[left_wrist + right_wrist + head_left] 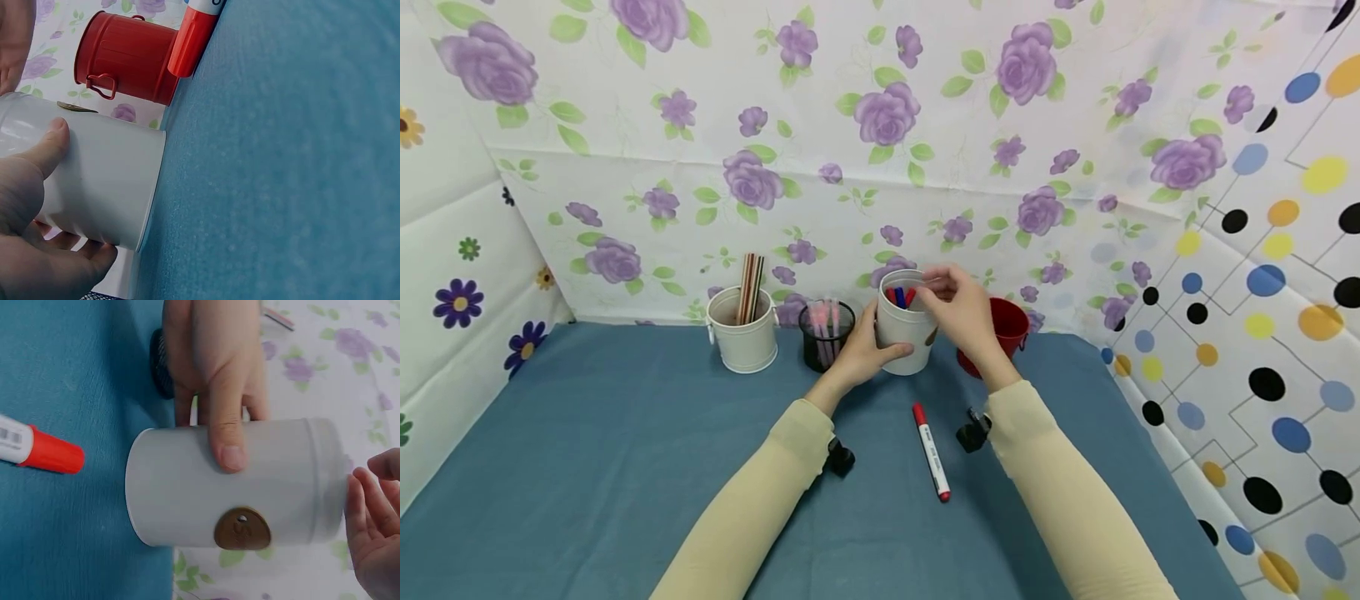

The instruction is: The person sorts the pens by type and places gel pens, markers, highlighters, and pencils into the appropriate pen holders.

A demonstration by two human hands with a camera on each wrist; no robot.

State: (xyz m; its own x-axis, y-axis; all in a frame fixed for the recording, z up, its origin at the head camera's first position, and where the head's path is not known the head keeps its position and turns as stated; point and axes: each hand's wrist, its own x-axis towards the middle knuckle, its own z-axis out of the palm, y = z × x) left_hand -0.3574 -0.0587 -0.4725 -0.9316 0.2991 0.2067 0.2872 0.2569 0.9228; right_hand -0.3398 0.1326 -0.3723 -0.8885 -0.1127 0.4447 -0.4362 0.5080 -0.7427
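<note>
My left hand (863, 350) grips a white metal cup (904, 323), thumb across the front and fingers round its left side. Blue and red markers (901, 297) poke up inside the cup's mouth. A brown oval badge (243, 529) sits on its side. Above the rim on the right is my right hand (961, 310), fingers bent and fingertips right at the rim. In the right wrist view, nothing shows between its thumb and fingers. A white marker with a red cap (931, 450) lies on the blue cloth between my forearms.
A red bucket (1009, 327) stands just right of the cup, partly behind my right hand. To the left are a black mesh holder (814, 345) with pink pens and a white bucket (747, 345) with striped sticks (750, 287). Flowered cloth (820, 125) hangs behind.
</note>
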